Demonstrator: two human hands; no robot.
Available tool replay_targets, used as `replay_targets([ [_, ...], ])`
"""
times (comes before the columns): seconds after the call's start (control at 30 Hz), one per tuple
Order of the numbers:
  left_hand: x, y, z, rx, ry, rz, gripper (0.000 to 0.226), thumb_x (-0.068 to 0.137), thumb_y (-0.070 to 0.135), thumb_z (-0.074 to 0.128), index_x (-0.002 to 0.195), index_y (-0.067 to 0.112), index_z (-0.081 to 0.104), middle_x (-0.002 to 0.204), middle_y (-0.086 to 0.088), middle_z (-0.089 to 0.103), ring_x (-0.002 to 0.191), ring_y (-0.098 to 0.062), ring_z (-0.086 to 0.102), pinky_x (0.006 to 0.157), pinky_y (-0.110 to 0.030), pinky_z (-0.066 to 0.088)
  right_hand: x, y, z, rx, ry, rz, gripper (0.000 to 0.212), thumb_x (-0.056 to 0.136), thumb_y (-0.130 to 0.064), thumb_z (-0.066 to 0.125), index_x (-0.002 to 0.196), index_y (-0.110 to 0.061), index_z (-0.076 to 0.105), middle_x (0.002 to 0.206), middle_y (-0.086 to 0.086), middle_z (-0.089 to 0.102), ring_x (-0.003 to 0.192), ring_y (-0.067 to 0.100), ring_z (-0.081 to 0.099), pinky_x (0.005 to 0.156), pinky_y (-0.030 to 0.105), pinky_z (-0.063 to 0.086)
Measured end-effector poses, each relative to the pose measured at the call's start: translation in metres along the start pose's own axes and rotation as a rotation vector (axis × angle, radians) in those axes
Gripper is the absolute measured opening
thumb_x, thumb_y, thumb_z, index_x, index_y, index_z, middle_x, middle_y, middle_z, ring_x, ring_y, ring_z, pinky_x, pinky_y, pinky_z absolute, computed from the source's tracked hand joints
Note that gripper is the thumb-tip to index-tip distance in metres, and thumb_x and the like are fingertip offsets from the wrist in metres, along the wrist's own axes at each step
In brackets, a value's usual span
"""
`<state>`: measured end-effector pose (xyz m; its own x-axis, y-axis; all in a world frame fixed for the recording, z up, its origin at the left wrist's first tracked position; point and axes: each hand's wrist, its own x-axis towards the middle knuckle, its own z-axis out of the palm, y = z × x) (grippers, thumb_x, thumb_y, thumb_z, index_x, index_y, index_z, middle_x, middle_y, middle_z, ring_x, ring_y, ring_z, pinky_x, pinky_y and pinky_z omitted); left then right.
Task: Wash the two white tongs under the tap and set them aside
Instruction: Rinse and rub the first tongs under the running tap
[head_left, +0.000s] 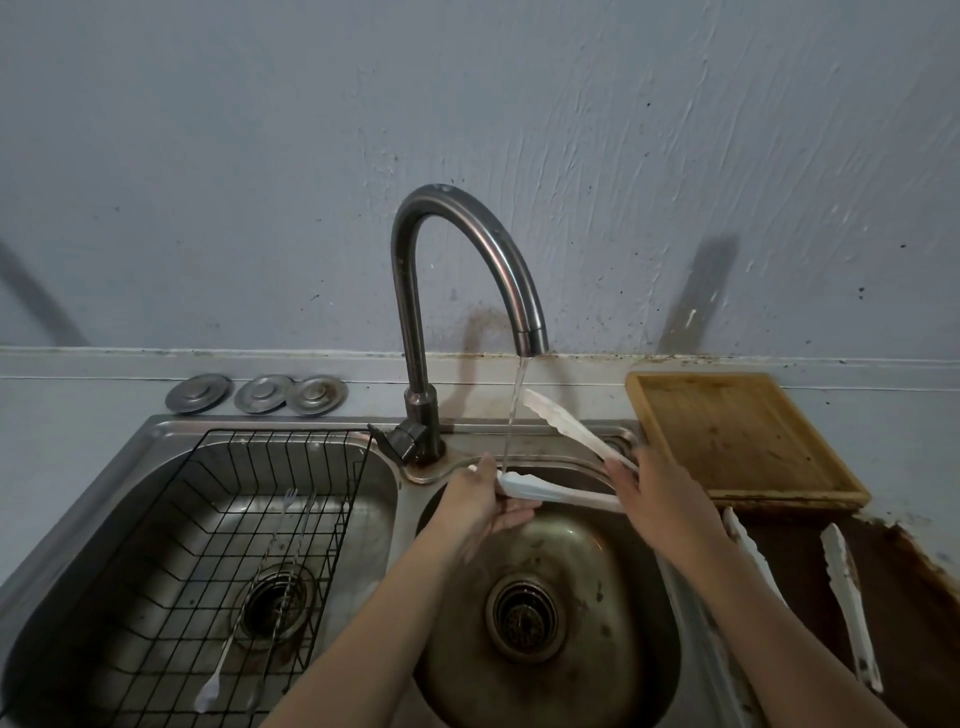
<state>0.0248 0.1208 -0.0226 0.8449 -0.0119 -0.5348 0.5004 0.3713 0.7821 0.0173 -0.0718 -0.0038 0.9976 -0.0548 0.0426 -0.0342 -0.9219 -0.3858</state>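
- Water (514, 415) is running from the tap (467, 270) onto white tongs (563, 457).
- Right hand (660, 493) is gripping their hinge end; left hand (485, 499) is pinching one tip.
- Second tongs (852, 608) are lying on the tabletop (831, 566) at four o'clock.

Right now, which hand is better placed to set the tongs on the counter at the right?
Probably the right hand: it grips the tongs at their joined end, nearest the counter. The left hand only holds one tip under the water.
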Motion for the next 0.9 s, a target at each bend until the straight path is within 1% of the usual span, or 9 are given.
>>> replay_targets([
  [0.07, 0.004, 0.002, 0.001, -0.073, 0.018, 0.007, 0.027, 0.099, 0.026, 0.041, 0.088, 0.002, 0.049, 0.085, -0.021, 0.065, 0.069, -0.027, 0.07, 0.062, -0.037, 0.061, 0.006, 0.0, 0.009, 0.058, -0.078, 0.071, 0.04, 0.098, -0.04, 0.032, 0.094, -0.008, 0.056, 0.063, -0.001, 0.058, 0.051, 0.011, 0.058, 0.054, 0.032, 0.057],
  [0.17, 0.008, -0.002, 0.005, -0.316, 0.057, -0.014, 0.018, 0.091, 0.008, 0.055, 0.096, -0.009, 0.057, 0.09, -0.021, 0.064, 0.077, -0.028, 0.066, 0.056, -0.034, 0.06, 0.006, -0.009, 0.021, 0.084, 0.046, 0.051, 0.027, 0.098, -0.037, 0.035, 0.093, -0.015, 0.049, 0.066, -0.001, 0.061, 0.057, 0.016, 0.062, 0.053, 0.037, 0.055],
  [0.3, 0.005, -0.017, 0.007, -0.349, 0.073, -0.071, 0.035, 0.084, -0.01, 0.057, 0.118, -0.015, 0.049, 0.107, -0.028, 0.057, 0.084, -0.031, 0.063, 0.07, -0.038, 0.058, 0.004, -0.012, 0.025, 0.001, 0.132, 0.053, 0.028, 0.095, -0.039, 0.04, 0.096, -0.014, 0.053, 0.067, -0.003, 0.06, 0.06, 0.017, 0.062, 0.053, 0.035, 0.054],
  [0.37, 0.004, -0.013, -0.004, -0.323, 0.019, -0.138, 0.03, 0.087, -0.01, 0.051, 0.117, -0.018, 0.047, 0.1, -0.03, 0.059, 0.079, -0.033, 0.066, 0.069, -0.039, 0.059, 0.001, -0.005, 0.024, -0.017, 0.126, 0.06, 0.027, 0.094, -0.039, 0.044, 0.095, -0.014, 0.054, 0.065, -0.005, 0.057, 0.06, 0.015, 0.062, 0.053, 0.034, 0.054],
  [0.43, 0.006, -0.008, -0.016, -0.282, -0.017, -0.168, 0.017, 0.093, -0.005, 0.044, 0.105, -0.014, 0.052, 0.088, -0.028, 0.063, 0.064, -0.03, 0.071, 0.056, -0.033, 0.06, -0.003, 0.002, 0.022, -0.026, 0.119, 0.074, 0.025, 0.093, -0.039, 0.049, 0.091, -0.015, 0.055, 0.067, -0.005, 0.056, 0.063, 0.015, 0.062, 0.058, 0.034, 0.055],
  [0.5, 0.007, -0.006, -0.02, -0.167, -0.028, -0.17, 0.018, 0.095, -0.001, 0.04, 0.092, -0.007, 0.056, 0.076, -0.024, 0.068, 0.053, -0.024, 0.07, 0.047, -0.028, 0.058, -0.007, 0.009, 0.021, 0.008, 0.113, 0.098, 0.022, 0.091, -0.036, 0.054, 0.092, -0.014, 0.056, 0.072, -0.003, 0.059, 0.066, 0.015, 0.062, 0.061, 0.033, 0.055],
  [0.63, 0.004, -0.011, -0.016, 0.125, -0.033, -0.108, 0.023, 0.095, 0.0, 0.041, 0.085, -0.002, 0.061, 0.06, -0.016, 0.07, 0.052, -0.021, 0.069, 0.048, -0.027, 0.057, -0.011, 0.019, 0.023, 0.141, 0.08, 0.153, 0.022, 0.089, -0.029, 0.06, 0.097, -0.009, 0.06, 0.082, 0.006, 0.066, 0.074, 0.019, 0.064, 0.068, 0.033, 0.055],
  [0.77, 0.004, -0.007, -0.018, 0.428, 0.017, -0.011, 0.004, 0.087, 0.004, 0.06, 0.087, 0.002, 0.063, 0.051, -0.007, 0.067, 0.046, -0.014, 0.064, 0.04, -0.022, 0.051, -0.015, 0.021, 0.026, 0.161, 0.096, 0.173, 0.024, 0.089, -0.028, 0.06, 0.095, -0.006, 0.061, 0.084, 0.009, 0.066, 0.08, 0.023, 0.063, 0.074, 0.041, 0.054],
  [0.9, 0.002, -0.004, -0.016, 0.789, 0.019, 0.087, 0.03, 0.07, 0.029, 0.079, 0.062, 0.016, 0.054, 0.034, 0.006, 0.056, 0.029, -0.003, 0.046, 0.033, -0.014, 0.035, -0.016, 0.02, 0.028, 0.208, 0.129, 0.152, 0.02, 0.088, -0.024, 0.062, 0.093, -0.005, 0.062, 0.083, 0.011, 0.066, 0.08, 0.025, 0.063, 0.076, 0.045, 0.054],
])
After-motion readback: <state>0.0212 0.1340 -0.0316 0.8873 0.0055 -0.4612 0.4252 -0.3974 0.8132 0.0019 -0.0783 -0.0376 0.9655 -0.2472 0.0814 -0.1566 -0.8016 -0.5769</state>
